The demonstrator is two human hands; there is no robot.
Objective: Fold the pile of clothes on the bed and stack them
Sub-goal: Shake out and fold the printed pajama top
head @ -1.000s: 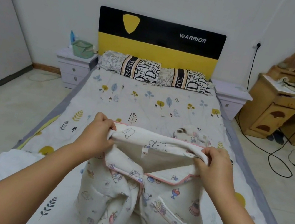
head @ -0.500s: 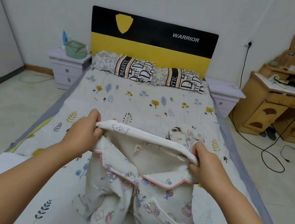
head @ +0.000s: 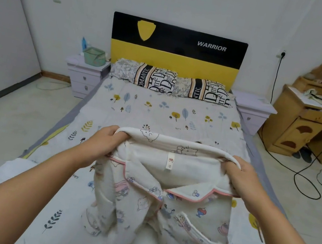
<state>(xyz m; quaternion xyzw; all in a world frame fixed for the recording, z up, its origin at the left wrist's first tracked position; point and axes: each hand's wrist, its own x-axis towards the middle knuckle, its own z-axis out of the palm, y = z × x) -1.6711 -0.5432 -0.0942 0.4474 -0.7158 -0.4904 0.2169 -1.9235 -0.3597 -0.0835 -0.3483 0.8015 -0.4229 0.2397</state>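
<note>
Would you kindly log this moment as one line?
left hand: grips collar | right hand: grips collar | pajama top: held up, unfolded | bed

We note the pyjama top [head: 166,197] as soft, thick, matt cloth with pink piping and a woven label. The bedsheet [head: 156,117] is matt printed cotton-like cloth. The headboard [head: 177,50] shows a smooth, slightly glossy panel. The dresser [head: 303,128] is varnished wood; the floor [head: 7,117] looks like smooth tile.

White walls and pale floor tiles [head: 13,118] — a black-and-yellow headboard [head: 177,50] between two lilac nightstands [head: 85,76], a wooden dressing table [head: 314,117] at right.
</note>
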